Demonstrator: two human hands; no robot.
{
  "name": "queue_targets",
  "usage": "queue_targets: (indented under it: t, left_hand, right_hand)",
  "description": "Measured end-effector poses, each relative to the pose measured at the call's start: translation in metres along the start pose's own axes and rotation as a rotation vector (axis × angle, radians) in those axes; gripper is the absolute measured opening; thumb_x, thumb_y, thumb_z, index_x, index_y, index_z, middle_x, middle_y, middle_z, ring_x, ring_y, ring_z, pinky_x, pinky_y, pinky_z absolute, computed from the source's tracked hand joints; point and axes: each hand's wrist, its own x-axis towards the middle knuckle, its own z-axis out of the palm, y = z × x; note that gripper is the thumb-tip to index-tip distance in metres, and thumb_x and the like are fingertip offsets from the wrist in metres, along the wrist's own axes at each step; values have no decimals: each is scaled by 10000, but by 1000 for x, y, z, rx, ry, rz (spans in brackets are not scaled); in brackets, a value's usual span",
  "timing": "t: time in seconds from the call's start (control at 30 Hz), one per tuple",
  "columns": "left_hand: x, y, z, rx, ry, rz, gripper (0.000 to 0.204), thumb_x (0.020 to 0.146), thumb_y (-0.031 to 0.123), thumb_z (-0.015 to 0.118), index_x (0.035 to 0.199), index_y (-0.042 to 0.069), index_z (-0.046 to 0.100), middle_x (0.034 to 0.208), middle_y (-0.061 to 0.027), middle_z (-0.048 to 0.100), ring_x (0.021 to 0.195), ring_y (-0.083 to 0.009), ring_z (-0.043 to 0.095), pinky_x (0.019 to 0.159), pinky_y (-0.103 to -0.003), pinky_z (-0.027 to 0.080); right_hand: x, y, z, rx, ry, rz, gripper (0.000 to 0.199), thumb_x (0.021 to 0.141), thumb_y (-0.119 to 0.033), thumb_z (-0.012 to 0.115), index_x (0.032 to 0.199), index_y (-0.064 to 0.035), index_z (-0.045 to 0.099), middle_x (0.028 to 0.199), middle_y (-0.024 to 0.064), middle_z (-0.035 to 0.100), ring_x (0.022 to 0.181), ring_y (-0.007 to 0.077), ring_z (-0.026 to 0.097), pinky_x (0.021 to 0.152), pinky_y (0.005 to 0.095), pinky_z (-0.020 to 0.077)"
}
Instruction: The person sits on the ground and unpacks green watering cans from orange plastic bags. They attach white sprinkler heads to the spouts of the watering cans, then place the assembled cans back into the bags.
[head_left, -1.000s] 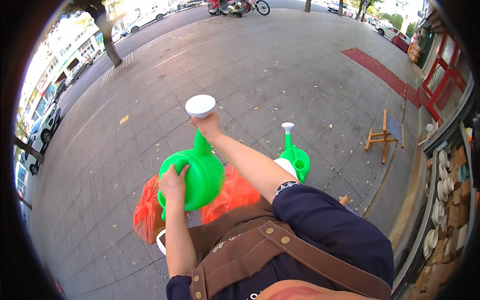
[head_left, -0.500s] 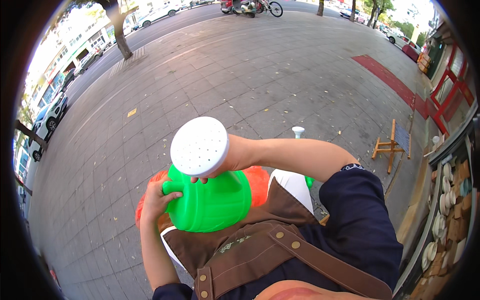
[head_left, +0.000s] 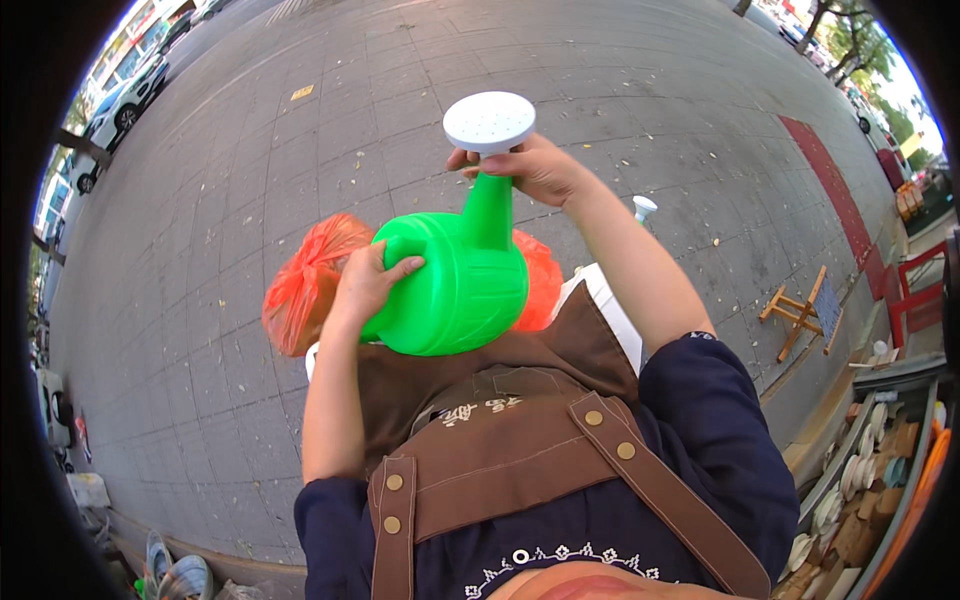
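Note:
I hold a bright green plastic watering can [head_left: 455,285] in front of my chest, its spout pointing up and away. My left hand [head_left: 368,283] presses against the can's round body. My right hand [head_left: 535,167] grips the spout just under the white round sprinkler head [head_left: 489,121]. An orange plastic bag [head_left: 305,280] shows behind the can on both sides. The white tip of a second watering can [head_left: 645,207] peeks out past my right forearm.
Grey paving stones stretch all around. A small wooden folding easel [head_left: 800,312] stands at the right. Shelves with small pots [head_left: 865,480] line the lower right. Parked cars [head_left: 125,95] sit at the upper left. Shoes [head_left: 175,578] lie at the bottom left.
The green can has been tipped so its spout and sprinkler head point up and away again. My right hand stays on the spout, my left hand on the body. The view shifted.

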Motion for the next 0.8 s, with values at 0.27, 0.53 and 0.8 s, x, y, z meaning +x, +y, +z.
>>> queue_targets:
  t: [0.27,0.53,0.8]
  left_hand:
    - [4,43,-26,-48,-118,-27,310,826,223,701,1018,-11,638,827,-125,693,716,-176,662,686,-334,517]
    - [11,38,19,661,247,-66,499,807,510,628,874,15,620,739,-178,654,708,-330,652,645,-436,501]
    - [14,-4,51,572,237,-49,432,836,448,631,885,19,621,752,-151,667,705,-309,657,638,-403,510]
  right_hand:
    - [-15,-37,23,-126,-92,3,177,755,-197,727,824,-56,644,816,93,663,1024,273,598,887,400,453]
    - [7,40,-8,-129,500,-280,199,757,-94,725,917,-5,649,821,71,669,843,187,635,726,339,497]
    - [34,99,-24,-239,723,-178,261,749,-118,738,973,-31,636,963,86,661,939,173,603,789,320,464]
